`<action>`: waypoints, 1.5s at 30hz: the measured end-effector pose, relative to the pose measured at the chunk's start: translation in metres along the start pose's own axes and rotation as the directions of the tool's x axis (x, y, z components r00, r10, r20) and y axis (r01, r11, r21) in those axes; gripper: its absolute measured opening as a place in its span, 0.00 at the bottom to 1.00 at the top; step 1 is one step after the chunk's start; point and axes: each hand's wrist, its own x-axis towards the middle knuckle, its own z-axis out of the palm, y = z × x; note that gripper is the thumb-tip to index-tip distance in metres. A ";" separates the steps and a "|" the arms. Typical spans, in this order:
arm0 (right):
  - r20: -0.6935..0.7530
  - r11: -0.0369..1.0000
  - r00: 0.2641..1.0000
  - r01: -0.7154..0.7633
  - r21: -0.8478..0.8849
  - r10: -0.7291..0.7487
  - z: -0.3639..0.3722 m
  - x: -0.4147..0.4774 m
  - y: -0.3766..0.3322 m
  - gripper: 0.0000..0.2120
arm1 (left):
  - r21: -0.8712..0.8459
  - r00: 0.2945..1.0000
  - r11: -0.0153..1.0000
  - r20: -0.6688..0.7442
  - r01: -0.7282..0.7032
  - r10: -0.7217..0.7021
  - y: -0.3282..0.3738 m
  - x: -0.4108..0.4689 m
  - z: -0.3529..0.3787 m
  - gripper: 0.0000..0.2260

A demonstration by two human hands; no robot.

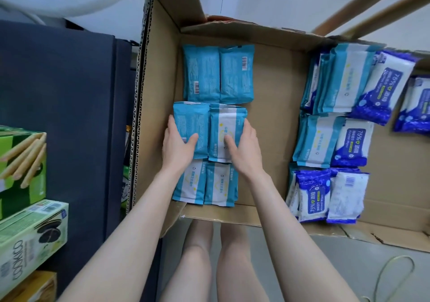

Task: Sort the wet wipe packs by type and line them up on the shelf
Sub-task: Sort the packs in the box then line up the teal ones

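Gripping two teal packs side by side in the middle row of the cardboard box (160, 92): face-down pack (193, 124) in left hand (178, 144), label-up pack (229, 120) in right hand (245, 149), thumbs on top, dark blue packs (372, 96) well apart at right.

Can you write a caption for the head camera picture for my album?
Left hand holds a teal wipe pack, right hand a teal-and-white wipe pack, inside a cardboard box.
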 end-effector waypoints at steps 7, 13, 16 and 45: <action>0.026 0.977 0.996 0.094 -0.190 -0.091 -0.051 -0.028 -0.009 0.21 | 0.195 0.991 0.972 0.045 -0.133 0.127 0.025 -0.050 -0.019 0.21; -0.060 0.980 0.992 0.100 -0.170 -0.112 -0.108 -0.081 0.010 0.16 | 0.216 0.962 0.940 0.139 -0.263 0.237 0.060 -0.110 -0.010 0.14; -0.100 0.990 0.993 0.052 -0.130 -0.065 -0.140 -0.109 0.039 0.15 | 0.180 0.949 0.939 0.176 -0.293 0.263 0.074 -0.139 0.017 0.13; -0.011 0.966 0.971 -0.238 0.104 0.241 -0.196 -0.085 0.248 0.32 | 0.084 0.976 0.980 -0.143 0.179 -0.166 0.063 -0.205 0.269 0.30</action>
